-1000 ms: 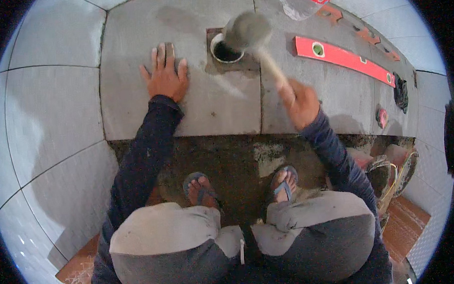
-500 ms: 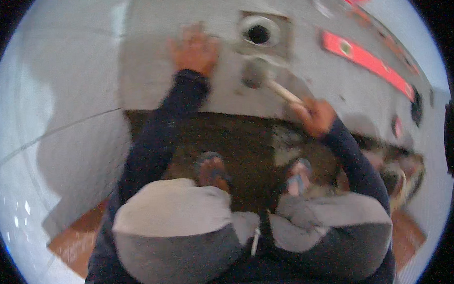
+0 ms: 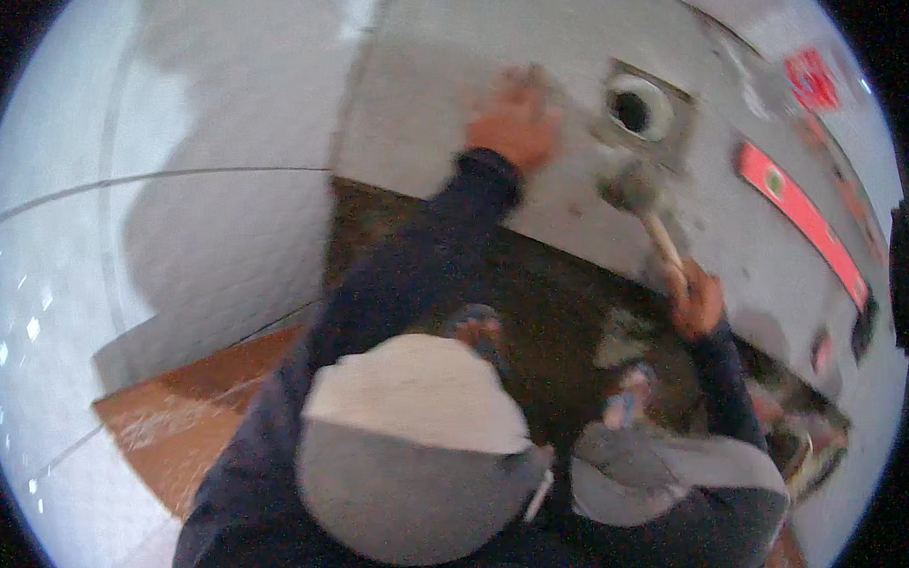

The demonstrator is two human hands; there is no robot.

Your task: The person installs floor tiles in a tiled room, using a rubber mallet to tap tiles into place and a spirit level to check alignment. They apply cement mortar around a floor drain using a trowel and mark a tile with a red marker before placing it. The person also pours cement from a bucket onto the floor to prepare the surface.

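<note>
Bare tile (image 3: 418,95) flanks our left hand (image 3: 517,127), fingers spread. Near the edge (image 3: 574,253), our right hand (image 3: 695,301) grips a mallet (image 3: 633,189).

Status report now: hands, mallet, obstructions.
Right hand gripping mallet by handle. Left hand open at grey tile, contact blurred. Mallet's head near pipe opening. Red level rightward, apart from mallet.

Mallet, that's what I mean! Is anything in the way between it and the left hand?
Nothing I can see: just grey tile shows between the left hand and the mallet, whose handle the right hand grips. The hole is beyond the mallet's head, not between.
</note>
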